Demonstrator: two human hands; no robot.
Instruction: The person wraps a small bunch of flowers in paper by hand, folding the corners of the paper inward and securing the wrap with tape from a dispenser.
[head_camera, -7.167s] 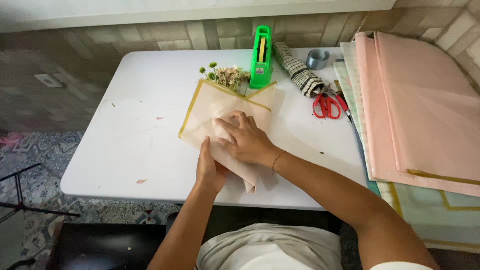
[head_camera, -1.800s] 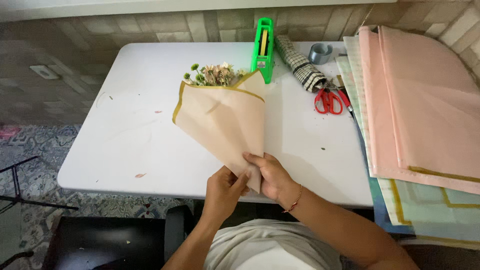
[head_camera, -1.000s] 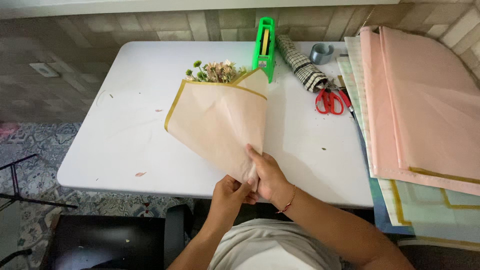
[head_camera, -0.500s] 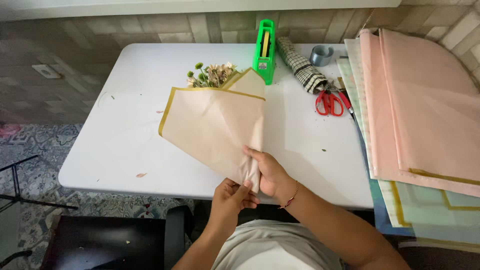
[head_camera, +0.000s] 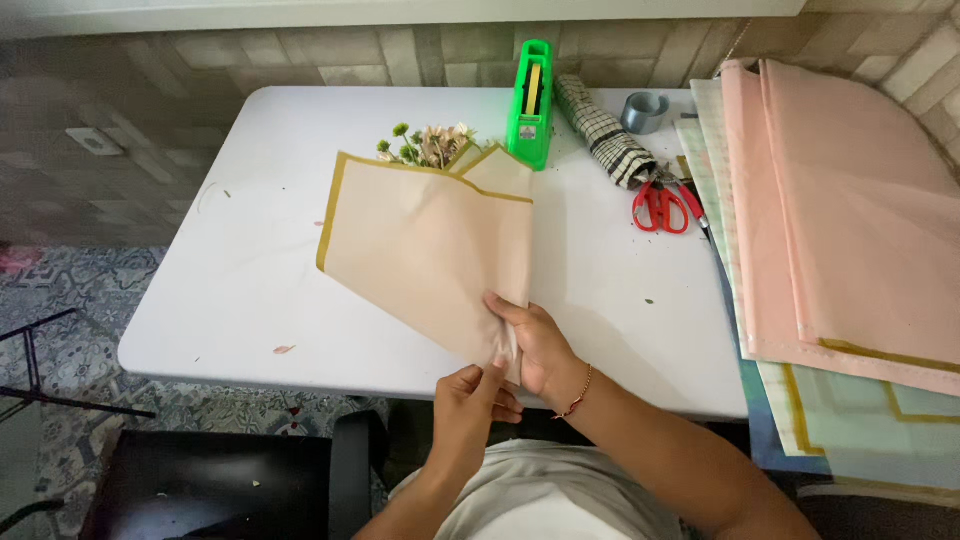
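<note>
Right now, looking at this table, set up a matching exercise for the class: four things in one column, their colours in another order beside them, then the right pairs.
Things:
1. tape dispenser
2. scissors
3. wrapping paper
4. tape roll

Colours:
A. beige with a gold edge
B. grey
C. bright green
D. red handles

Pairs: 1-C, 2-D, 3-A, 4-B

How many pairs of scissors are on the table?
1: red-handled scissors lie on the white table, right of the wrapped bouquet. Others may be hidden under the paper stack.
</note>
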